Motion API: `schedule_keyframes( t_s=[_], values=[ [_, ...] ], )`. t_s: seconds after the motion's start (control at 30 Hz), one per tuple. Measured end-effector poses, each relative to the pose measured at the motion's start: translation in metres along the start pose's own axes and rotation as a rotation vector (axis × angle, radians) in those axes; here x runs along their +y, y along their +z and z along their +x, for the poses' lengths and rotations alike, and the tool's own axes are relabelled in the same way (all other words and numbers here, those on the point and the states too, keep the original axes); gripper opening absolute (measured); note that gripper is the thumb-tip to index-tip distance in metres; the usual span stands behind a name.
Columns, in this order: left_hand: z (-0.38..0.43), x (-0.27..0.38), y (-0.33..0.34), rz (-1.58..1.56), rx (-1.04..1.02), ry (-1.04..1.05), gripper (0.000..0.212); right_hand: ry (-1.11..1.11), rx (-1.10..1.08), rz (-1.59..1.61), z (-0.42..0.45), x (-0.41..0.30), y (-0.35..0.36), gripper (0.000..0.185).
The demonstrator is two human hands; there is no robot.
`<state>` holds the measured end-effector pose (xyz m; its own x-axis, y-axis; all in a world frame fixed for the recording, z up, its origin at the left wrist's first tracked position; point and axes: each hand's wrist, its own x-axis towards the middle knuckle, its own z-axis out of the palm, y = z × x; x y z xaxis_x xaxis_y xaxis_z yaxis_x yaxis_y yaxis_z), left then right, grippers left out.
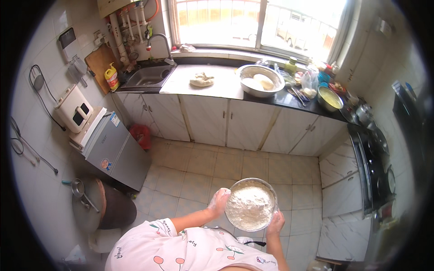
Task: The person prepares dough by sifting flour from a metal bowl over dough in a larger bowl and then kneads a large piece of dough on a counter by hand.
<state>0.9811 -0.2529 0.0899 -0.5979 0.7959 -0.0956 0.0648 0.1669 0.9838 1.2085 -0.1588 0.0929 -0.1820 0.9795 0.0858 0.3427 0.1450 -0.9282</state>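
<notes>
My left hand (219, 202), dusted with flour, grips the left rim of a round metal bowl (276, 200) heaped with white flour (251, 204). The lower right side of the same bowl is in my right hand (276, 222), also floury. The bowl is held up in front of my body, above the tiled floor. Across the room, a lump of dough (202, 80) lies on a white board (169, 84) on the counter. To its right stands a large metal basin (259, 92) with pale rounded dough pieces (263, 81) in it.
The sink (149, 77) is left of the board. Bags, jars and a bowl of yellow food (330, 98) crowd the counter's right part. A gas stove (369, 166) stands on the right; a small grey fridge (115, 149), a red bin (140, 135) and a large dark vat (118, 205) on the left.
</notes>
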Motion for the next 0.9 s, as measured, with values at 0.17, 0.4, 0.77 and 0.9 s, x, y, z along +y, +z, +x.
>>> schedule_keyframes(
  t_s=[0.17,0.4,0.77,0.9],
  values=[
    [0.113,0.017,-0.075,-0.135,0.207,-0.092,0.030,0.007,-0.208,0.128,0.118,-0.028,0.129,0.040],
    [0.318,-0.005,-0.115,-0.538,0.486,-0.214,0.031,0.011,-0.368,0.220,0.310,-0.086,0.289,0.039],
    [0.596,-0.024,-0.311,-0.268,0.670,0.011,0.028,0.178,-0.494,0.449,0.499,-0.174,0.591,0.042],
    [0.708,0.009,-0.361,0.186,0.553,0.133,0.029,0.152,-0.425,0.610,0.551,-0.233,0.662,0.042]
  ],
)
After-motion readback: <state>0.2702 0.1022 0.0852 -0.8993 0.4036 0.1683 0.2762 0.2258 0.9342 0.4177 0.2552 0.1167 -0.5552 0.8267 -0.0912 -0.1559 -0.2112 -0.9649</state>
